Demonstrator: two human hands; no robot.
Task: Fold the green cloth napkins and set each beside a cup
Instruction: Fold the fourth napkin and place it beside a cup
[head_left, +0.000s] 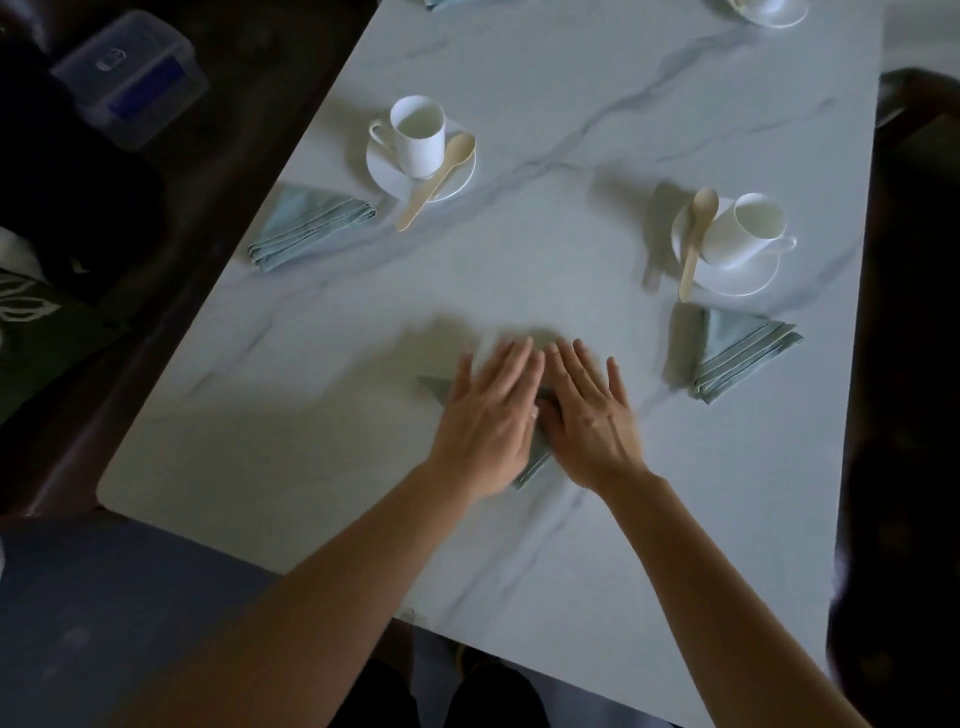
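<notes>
Pressing the napkin (536, 461) flat on the counter (571, 156).
Side by side, the left hand (488, 415) and right hand (589, 421) rest flat on it, fingers straight; its tip points toward the person, between the wrists.

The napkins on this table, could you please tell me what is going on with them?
A person's left hand and right hand press flat on a partly folded green napkin on the marble table. Two finished napkins already lie beside cups: the left napkin near the left cup, the right napkin near the right cup.
</notes>
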